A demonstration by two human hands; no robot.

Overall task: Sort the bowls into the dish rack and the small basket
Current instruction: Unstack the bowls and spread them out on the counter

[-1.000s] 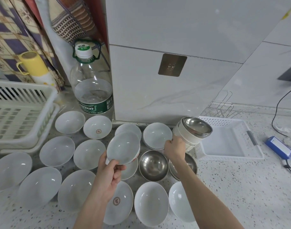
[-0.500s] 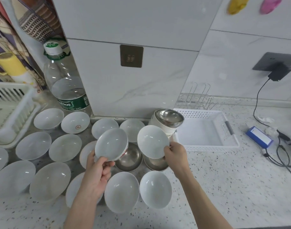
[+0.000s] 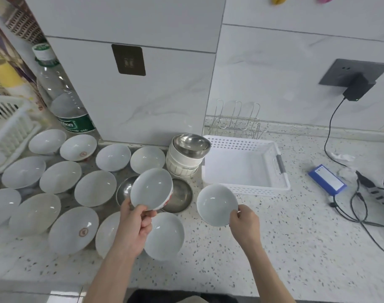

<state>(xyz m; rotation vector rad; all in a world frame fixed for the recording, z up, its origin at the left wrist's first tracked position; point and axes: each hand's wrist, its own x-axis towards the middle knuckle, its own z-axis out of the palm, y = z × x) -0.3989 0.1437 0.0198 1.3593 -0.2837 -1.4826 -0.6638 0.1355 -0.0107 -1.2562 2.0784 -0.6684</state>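
Left grip [image 3: 136, 221] pinching red-patterned bowl [image 3: 151, 189] above steel bowls [image 3: 179, 195]. Right grip [image 3: 244, 221] holding white bowl [image 3: 216, 205] near small basket [image 3: 245, 189].

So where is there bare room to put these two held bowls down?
Free: the white basket interior, and the speckled counter in front of it, between the right hand and the cables. Crowded: everything left of the left hand, where white bowls sit rim to rim up to the water bottle.

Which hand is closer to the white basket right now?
Right. The right hand holds a bowl just before the white basket; the left hand is farther left.
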